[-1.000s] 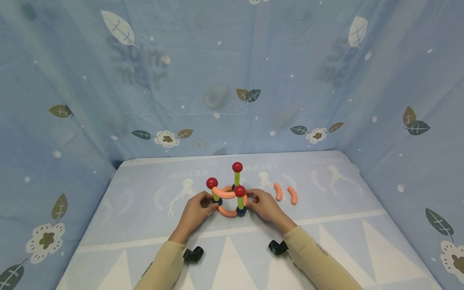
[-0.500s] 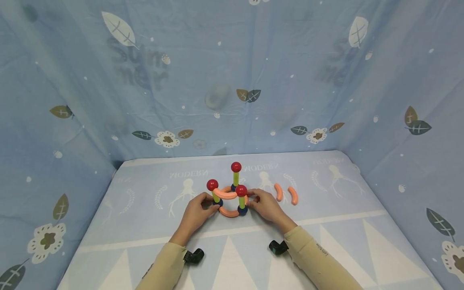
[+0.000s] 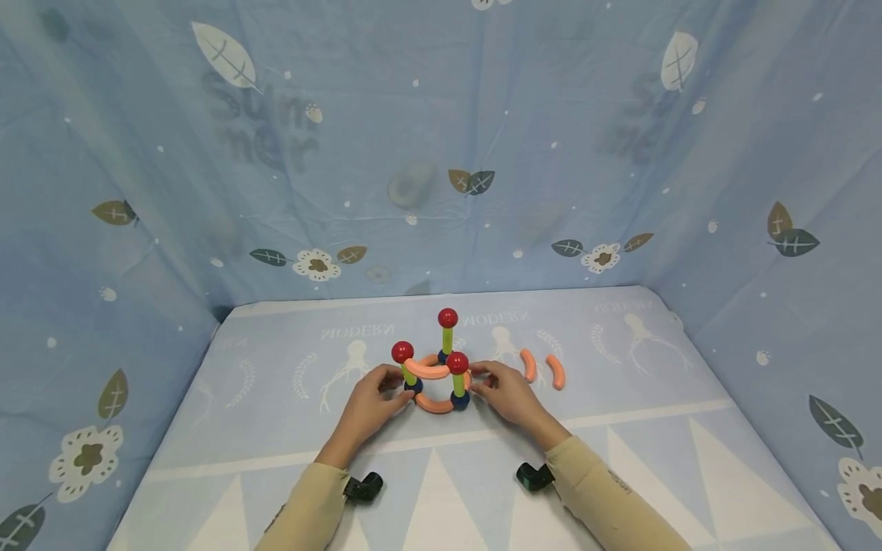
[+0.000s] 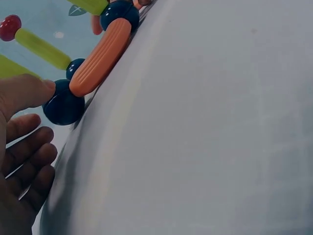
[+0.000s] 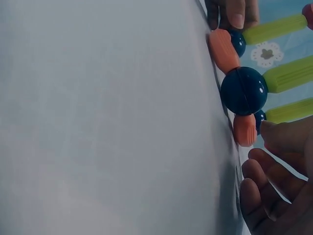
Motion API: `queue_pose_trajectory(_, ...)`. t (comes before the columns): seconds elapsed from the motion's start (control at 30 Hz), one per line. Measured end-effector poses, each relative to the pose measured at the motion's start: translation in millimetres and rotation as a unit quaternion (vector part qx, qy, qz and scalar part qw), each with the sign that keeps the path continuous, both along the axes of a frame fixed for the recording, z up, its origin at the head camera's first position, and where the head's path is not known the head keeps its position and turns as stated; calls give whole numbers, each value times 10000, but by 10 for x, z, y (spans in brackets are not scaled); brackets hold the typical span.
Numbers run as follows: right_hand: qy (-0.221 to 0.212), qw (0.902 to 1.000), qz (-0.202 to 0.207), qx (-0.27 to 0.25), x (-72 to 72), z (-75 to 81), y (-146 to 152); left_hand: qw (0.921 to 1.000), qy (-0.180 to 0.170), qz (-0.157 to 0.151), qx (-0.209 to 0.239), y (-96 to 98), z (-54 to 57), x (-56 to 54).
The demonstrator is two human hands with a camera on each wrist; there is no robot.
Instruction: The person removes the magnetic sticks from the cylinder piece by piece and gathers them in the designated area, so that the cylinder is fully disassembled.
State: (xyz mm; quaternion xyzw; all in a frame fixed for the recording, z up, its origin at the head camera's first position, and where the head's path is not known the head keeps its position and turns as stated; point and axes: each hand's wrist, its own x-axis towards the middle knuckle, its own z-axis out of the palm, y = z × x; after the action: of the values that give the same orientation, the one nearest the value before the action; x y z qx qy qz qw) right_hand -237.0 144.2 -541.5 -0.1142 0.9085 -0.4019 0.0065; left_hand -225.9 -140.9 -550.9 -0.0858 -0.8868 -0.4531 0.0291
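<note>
A toy frame of magnetic rods and balls stands on the table between both hands. Its lime rods rise from blue balls to red balls. Curved orange rods link the blue balls at the bottom. One more orange rod bridges the two front red balls. My left hand pinches the left blue ball, thumb on top. From the other side my right hand holds the right-hand lower orange rod, its thumb tip right at it and the other fingers loosely bent.
Two loose orange curved rods lie to the right of the frame, beyond the right hand. The table has a patterned cloth, and a blue printed curtain closes in the back and sides.
The toy frame has turned slightly: its rear post has shifted a little left and its front right post slightly right. Both hands stay beside it, with only small movements.
</note>
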Motion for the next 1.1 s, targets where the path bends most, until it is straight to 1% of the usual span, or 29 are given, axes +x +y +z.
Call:
queue_pose_trajectory(0.07, 55, 10000, 5, -61, 17, 13, 14, 10000, 30, -65, 37, -24, 10, -7)
queue_pose_trajectory(0.2, 67, 9997, -16, -255, 46, 76, 34, 9991, 295, -157, 244, -72, 39, -18)
queue_pose_trajectory(0.27, 116, 9993, -4, -366, 62, 124, 35, 9980, 455, -131, 416, -93, 60, -23)
queue_pose_trajectory(0.37, 142, 9981, 77, -588, 89, 210, 32, 9956, 659, 43, 658, -106, 109, -37)
queue_pose_trajectory(0.5, 144, 9954, 266, -910, 121, 334, 22, 9892, 1096, 216, 945, -95, 226, -42)
queue_pose_trajectory(0.57, 164, 9940, 361, -1024, 137, 396, 15, 9855, 1315, 208, 1055, -78, 299, -35)
queue_pose_trajectory(0.67, 213, 9919, 548, -1129, 156, 482, 5, 9812, 1534, 142, 1166, -49, 410, -17)
queue_pose_trajectory(0.8, 375, 9882, 847, -1219, 172, 565, 4, 9758, 1774, -95, 1274, -6, 541, 6)
queue_pose_trajectory(0.9, 513, 9847, 1055, -1287, 177, 606, 7, 9730, 1923, -399, 1210, 32, 637, 29)
queue_pose_trajectory(1.0, 633, 9805, 1236, -1390, 178, 635, 1, 9715, 2037, -761, 948, 77, 713, 48)
queue_pose_trajectory(1.1, 796, 9752, 1390, -1530, 173, 648, -20, 9666, 2204, -1137, 641, 119, 753, 55)
